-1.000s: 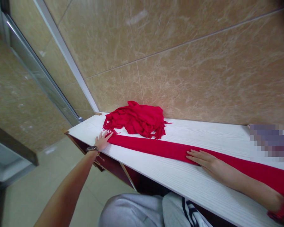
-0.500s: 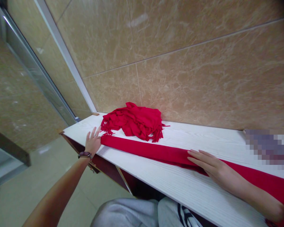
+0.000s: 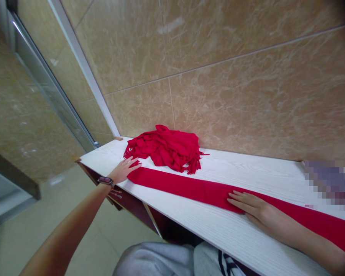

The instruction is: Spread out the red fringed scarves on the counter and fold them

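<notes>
A long red scarf (image 3: 189,188), folded into a narrow strip, lies stretched along the white wooden table (image 3: 218,226). My left hand (image 3: 123,171), with a watch on the wrist, rests at the strip's far left end, fingers stretched over the fringe. My right hand (image 3: 251,205) lies flat and open on the strip near its middle, pressing it down. Behind the strip, against the wall, sits a crumpled heap of red fringed scarf (image 3: 165,147).
A beige marble-tiled wall (image 3: 232,88) rises right behind the table. A metal-framed glass door (image 3: 54,92) stands at the left. A blurred patch (image 3: 329,184) sits at the table's right end. My grey-trousered knees (image 3: 166,260) are under the table's front edge.
My left hand lifted off the strip's end, then came back down onto it with fingers pointing right. The right hand stayed pressed on the strip.
</notes>
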`<state>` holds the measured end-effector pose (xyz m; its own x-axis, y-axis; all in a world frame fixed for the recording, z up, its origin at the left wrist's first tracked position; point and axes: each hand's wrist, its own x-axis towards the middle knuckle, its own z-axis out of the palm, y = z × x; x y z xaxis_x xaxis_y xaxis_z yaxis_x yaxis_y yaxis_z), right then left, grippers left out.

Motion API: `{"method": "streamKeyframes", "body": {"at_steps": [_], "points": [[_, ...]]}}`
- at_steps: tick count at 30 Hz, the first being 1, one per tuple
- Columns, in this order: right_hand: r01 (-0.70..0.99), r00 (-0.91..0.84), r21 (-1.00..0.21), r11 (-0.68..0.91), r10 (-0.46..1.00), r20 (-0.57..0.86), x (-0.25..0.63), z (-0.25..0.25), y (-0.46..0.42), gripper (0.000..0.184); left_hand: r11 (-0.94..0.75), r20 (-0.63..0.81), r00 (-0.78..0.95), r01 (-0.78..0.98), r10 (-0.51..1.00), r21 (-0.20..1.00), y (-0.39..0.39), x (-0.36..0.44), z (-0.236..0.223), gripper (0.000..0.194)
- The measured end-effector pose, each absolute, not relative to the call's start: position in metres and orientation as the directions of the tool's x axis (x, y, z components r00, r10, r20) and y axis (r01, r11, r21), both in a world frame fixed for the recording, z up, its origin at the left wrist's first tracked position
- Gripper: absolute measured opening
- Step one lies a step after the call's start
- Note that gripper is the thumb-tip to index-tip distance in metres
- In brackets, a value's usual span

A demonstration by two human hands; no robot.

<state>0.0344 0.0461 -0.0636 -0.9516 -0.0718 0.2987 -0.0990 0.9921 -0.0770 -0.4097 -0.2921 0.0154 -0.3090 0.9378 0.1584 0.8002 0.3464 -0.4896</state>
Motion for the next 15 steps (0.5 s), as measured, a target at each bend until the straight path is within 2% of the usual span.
{"method": "streamKeyframes", "body": {"at_steps": [2, 4, 7, 9, 11, 15], "points": [[-0.099, -0.944, -0.085, 0.991, -0.067, 0.324, 0.034, -0.065, 0.047, 0.045, 0.211, 0.044, -0.217, 0.85, 0.975, -0.483, -0.292, -0.412, 0.018, 0.062], [-0.088, -0.928, -0.088, 0.992, -0.05, 0.369, 0.034, -0.064, 0.049, 0.046, 0.234, 0.048, -0.241, 0.848, 0.969, -0.476, -0.292, -0.416, 0.023, 0.058], [-0.055, -0.896, -0.043, 0.998, -0.031, 0.442, 0.036, -0.059, 0.05, 0.05, 0.335, 0.16, -0.294, 0.813, 0.942, -0.477, -0.29, -0.419, 0.031, 0.054], [-0.056, -0.875, 0.013, 0.998, -0.055, 0.481, 0.037, -0.054, 0.051, 0.051, 0.414, 0.279, -0.314, 0.78, 0.907, -0.469, -0.287, -0.419, 0.033, 0.054], [-0.081, -0.866, 0.06, 0.995, -0.1, 0.491, 0.037, -0.053, 0.052, 0.051, 0.453, 0.336, -0.323, 0.766, 0.884, -0.456, -0.285, -0.419, 0.027, 0.055], [-0.185, -0.913, 0.038, 0.982, -0.186, 0.364, 0.034, -0.06, 0.057, 0.051, 0.404, 0.185, -0.359, 0.813, 0.915, -0.419, -0.287, -0.423, 0.003, 0.056]]}}
